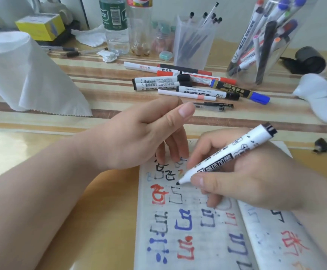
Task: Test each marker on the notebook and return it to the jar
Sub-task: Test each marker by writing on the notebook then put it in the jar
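While fingers of the right hand (252,178) grip the white-barrelled black marker (227,154), stroke lightly beside their tips on the open lined notebook (197,240). Extended fingers of the left hand (139,137) steady the page.

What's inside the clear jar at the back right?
The jar holds many markers leaning on end, caps blue, black, orange among them. The frame's top edge cuts off the jar's mouth, and overlapping markers prevent a count.

The notebook (203,256) runs off the bottom edge, the right hand (246,178) covers part of its page, the jar (275,75) is cropped on top, and that white thing (318,96) is just a blur.
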